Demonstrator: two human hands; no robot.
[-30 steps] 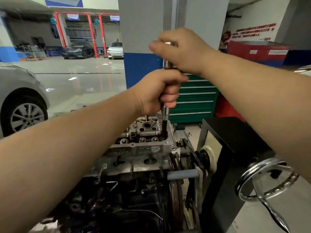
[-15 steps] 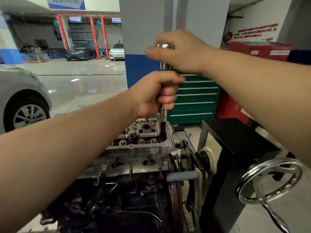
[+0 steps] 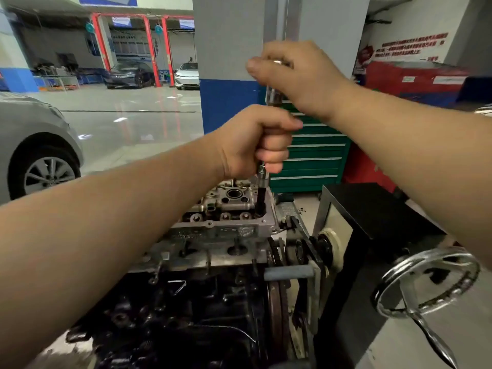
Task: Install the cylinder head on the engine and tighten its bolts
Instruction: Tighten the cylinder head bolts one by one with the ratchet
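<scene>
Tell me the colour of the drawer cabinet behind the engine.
Green, with pale horizontal drawer handles: the metal drawer cabinet shows best in the head view, behind the hands.

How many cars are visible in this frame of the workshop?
3. A grey car sits at the left edge, only its front wheel area showing. A dark car and a white car are parked in the far bay by the red lift posts. Others may be hidden behind the pillar.
</scene>
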